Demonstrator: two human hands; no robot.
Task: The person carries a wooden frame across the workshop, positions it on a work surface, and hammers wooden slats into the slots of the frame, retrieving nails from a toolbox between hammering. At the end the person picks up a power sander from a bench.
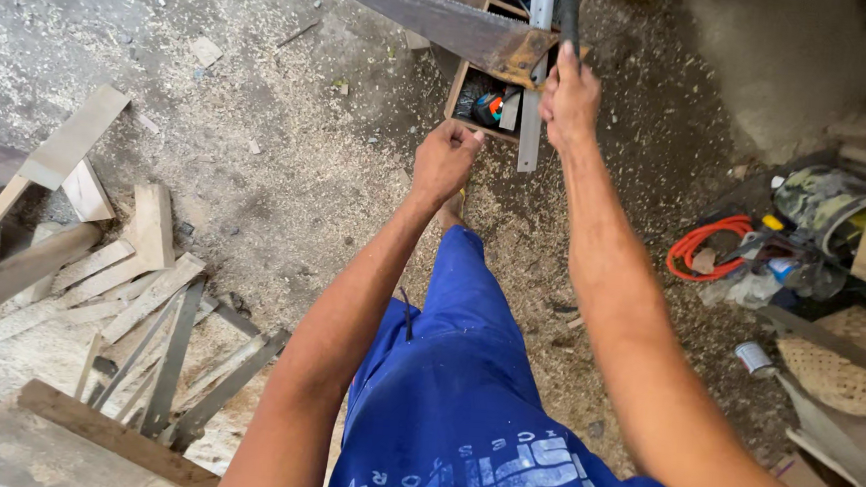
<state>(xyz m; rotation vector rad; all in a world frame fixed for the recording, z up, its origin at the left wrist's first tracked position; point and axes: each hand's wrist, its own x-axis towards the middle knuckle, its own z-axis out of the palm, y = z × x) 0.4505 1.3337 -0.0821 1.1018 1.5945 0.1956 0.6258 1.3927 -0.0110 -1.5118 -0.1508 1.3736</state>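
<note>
My right hand (568, 99) grips the dark handle of a rusty hand saw (437, 18), whose blade stretches up and left over the sawdust floor. My left hand (445, 159) is closed in a fist just below a wooden tool box (460, 75); something small and yellow may be in it, too hidden to tell. Inside the box lie a tape measure (489, 107) and other dark tools. A metal square (533, 99) hangs down across the box. My blue shorts (464, 396) fill the lower middle.
Scrap boards and slats (140, 276) lie heaped at the left. An orange cord (699, 240), a camouflage bag (821, 202), a small can (753, 357) and a woven basket (841, 369) sit at the right. Sawdust covers the ground.
</note>
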